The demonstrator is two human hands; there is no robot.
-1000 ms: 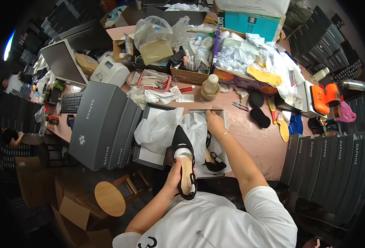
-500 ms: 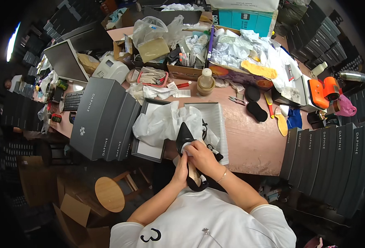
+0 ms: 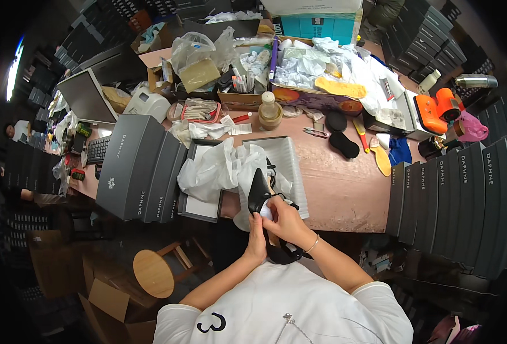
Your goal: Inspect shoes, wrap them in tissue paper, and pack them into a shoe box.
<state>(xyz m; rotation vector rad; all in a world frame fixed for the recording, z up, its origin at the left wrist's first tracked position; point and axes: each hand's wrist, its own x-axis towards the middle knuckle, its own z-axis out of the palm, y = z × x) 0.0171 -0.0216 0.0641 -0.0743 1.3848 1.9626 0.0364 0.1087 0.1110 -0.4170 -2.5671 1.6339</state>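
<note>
Two hands met over the edge of the pink table (image 3: 345,195), just in front of the open grey shoe box (image 3: 290,166). Between them was the black pointed shoe (image 3: 259,195), toe up. The left hand (image 3: 257,241) gripped it from below, while the right hand (image 3: 285,221) pressed white paper (image 3: 266,211) into it.
</note>
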